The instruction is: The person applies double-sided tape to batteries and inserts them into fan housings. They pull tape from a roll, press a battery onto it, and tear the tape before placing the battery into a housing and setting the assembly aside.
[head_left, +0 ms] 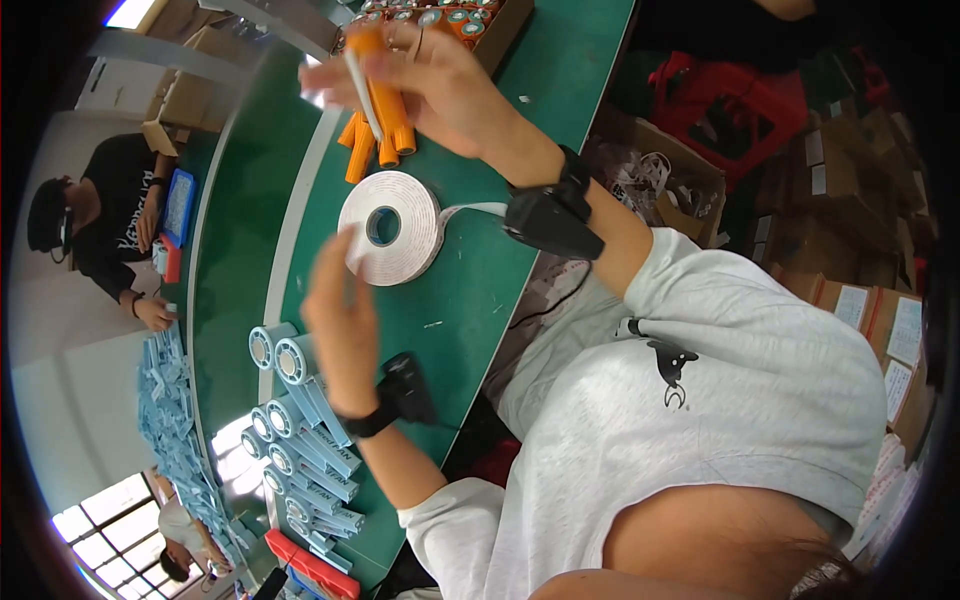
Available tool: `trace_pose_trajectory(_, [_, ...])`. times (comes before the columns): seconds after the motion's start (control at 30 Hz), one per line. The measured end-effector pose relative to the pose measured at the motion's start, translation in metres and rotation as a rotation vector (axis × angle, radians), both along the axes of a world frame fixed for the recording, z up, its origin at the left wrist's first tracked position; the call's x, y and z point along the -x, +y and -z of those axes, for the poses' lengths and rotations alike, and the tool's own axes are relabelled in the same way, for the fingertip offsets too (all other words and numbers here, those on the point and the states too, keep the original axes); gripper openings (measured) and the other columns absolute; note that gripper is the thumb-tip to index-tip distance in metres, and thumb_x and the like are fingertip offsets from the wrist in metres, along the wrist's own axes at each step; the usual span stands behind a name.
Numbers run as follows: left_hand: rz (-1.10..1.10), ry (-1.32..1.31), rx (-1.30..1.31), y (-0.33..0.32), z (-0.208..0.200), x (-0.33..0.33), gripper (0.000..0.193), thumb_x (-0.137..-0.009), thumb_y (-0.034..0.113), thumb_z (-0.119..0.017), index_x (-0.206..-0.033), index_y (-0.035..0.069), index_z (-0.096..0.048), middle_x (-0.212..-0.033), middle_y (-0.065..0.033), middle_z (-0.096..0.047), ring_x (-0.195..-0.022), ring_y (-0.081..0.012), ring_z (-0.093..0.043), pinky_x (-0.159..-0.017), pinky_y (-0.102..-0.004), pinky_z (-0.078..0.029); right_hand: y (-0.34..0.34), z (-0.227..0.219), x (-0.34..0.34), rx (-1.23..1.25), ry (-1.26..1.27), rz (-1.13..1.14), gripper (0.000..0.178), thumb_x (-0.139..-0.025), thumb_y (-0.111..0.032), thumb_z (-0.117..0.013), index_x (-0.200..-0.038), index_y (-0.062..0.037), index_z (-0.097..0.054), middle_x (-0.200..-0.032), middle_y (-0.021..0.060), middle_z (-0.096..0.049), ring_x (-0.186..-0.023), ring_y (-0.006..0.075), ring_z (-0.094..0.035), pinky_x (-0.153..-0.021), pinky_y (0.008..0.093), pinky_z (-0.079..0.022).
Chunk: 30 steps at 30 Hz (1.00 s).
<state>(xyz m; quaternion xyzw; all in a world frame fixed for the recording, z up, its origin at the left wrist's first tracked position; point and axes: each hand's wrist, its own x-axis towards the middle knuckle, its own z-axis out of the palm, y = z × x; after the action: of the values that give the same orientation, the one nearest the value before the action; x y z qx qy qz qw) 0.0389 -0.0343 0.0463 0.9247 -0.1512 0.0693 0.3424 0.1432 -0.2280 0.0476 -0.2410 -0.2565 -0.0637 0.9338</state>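
My right hand (440,85) is closed on an orange fan handle (385,95), with a narrow white strip (362,95) lying along it. Several more orange handles (360,150) lie on the table just beneath. A large roll of white double-sided tape (410,190) lies flat between my hands. Its loose end stretches toward the dark device on my right wrist; whether they touch I cannot tell. My left hand (342,315), blurred by motion, hovers at the roll's near left edge, fingers stretched out and thumb apart, with nothing visible in it.
Light-blue handheld fans (300,450) stand in rows on the green table (470,270), below my left hand. A box of orange fans (480,25) is at the top. Across the table a co-worker (110,210) sits by a blue tray (178,208) and a blue pile (165,400).
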Motion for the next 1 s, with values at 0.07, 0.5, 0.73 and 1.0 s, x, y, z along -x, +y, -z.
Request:
trace_pose_trajectory(0.07, [-0.054, -0.304, -0.573, 0.035, -0.026, 0.005, 0.048, -0.066, 0.006, -0.066, -0.113, 0.007, -0.053, -0.115, -0.0146, -0.053, -0.118, -0.0308, -0.038, -0.092, -0.0373, -0.035, -0.007, 0.018, 0.007, 0.22, -0.081, -0.148, 0.023, -0.086, -0.008, -0.048, -0.108, -0.0015, -0.049, -0.111, 0.0189, -0.053, -0.107, 0.0247, -0.052, -0.093, 0.0347, -0.04])
trace_pose_trajectory(0.5, [-0.45, 0.308, -0.313, 0.013, -0.015, 0.027, 0.041, -0.067, 0.017, -0.069, -0.103, 0.003, -0.058, -0.1, -0.013, -0.055, -0.096, -0.0248, -0.05, -0.083, -0.0313, -0.039, -0.003, 0.045, 0.101, -0.212, 0.545, -0.96, 0.041, -0.083, -0.018, -0.058, -0.117, -0.0004, -0.046, -0.102, 0.0079, -0.056, -0.088, 0.0166, -0.057, -0.08, 0.0314, -0.048])
trace_pose_trajectory(0.73, [-0.124, -0.042, -0.262, 0.004, -0.018, 0.043, 0.047, -0.068, 0.02, -0.067, -0.109, 0.001, -0.054, -0.109, -0.0165, -0.05, -0.098, -0.0323, -0.049, -0.085, -0.0371, -0.04, -0.035, 0.026, 0.114, 0.598, 0.126, -0.82, 0.031, -0.074, -0.011, -0.066, -0.1, 0.0019, -0.058, -0.083, 0.0049, -0.06, -0.076, 0.0093, -0.056, -0.066, 0.022, -0.045])
trace_pose_trajectory(1.0, [0.038, 0.08, -0.26, 0.008, -0.021, 0.036, 0.042, -0.068, 0.016, -0.067, -0.106, 0.002, -0.055, -0.114, -0.015, -0.049, -0.103, -0.0337, -0.047, -0.087, -0.0384, -0.039, -0.042, -0.001, 0.04, 1.173, -0.44, -0.41, 0.035, -0.065, -0.013, -0.071, -0.093, 0.0031, -0.059, -0.076, 0.0072, -0.061, -0.066, 0.0113, -0.056, -0.061, 0.0242, -0.044])
